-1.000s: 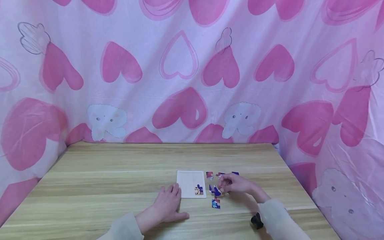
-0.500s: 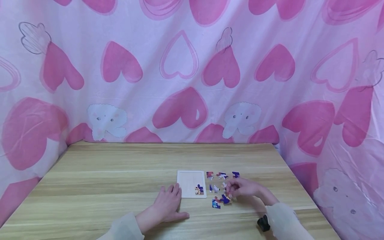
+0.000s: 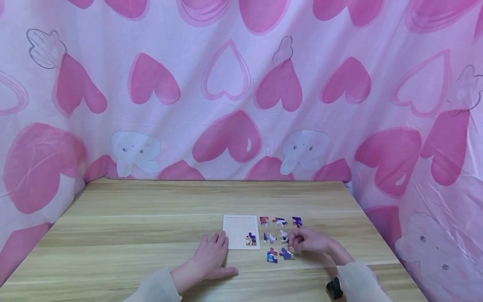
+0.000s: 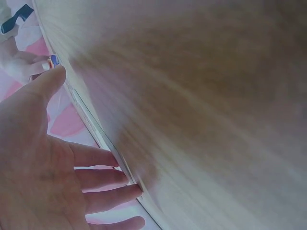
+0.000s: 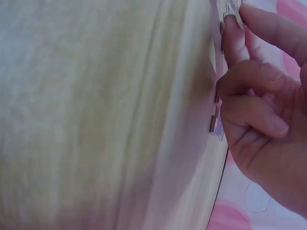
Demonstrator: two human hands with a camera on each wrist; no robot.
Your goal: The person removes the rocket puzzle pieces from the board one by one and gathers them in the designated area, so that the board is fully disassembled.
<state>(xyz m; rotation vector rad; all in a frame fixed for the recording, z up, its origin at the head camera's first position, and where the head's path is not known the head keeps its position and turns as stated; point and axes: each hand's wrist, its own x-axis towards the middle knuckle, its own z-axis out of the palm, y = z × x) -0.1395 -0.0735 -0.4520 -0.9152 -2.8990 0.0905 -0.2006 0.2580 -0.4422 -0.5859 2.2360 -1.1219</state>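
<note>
My left hand (image 3: 210,256) lies on the table with straight fingers, its fingertips at the left edge of a white puzzle tray (image 3: 235,228). One jigsaw piece (image 3: 250,239) sits in the tray's lower right corner. Right of the tray, my right hand (image 3: 311,240) pinches a dark blue jigsaw piece (image 3: 286,253) between thumb and index finger, low over the table. The right wrist view shows the pinched piece (image 5: 235,15) edge-on, with the other fingers curled. Whether it touches the table I cannot tell.
Several loose pieces lie right of the tray: a red one (image 3: 264,220), a white-and-blue one (image 3: 280,222), a blue one (image 3: 297,221), and a red-and-teal one (image 3: 272,255) nearer the front. A pink heart-patterned curtain (image 3: 226,134) closes off the table's (image 3: 151,209) back and sides.
The right hand has carried the blue piece right and toward the front, from beside the tray to beside the red-and-teal piece. The left hand has stayed in place.
</note>
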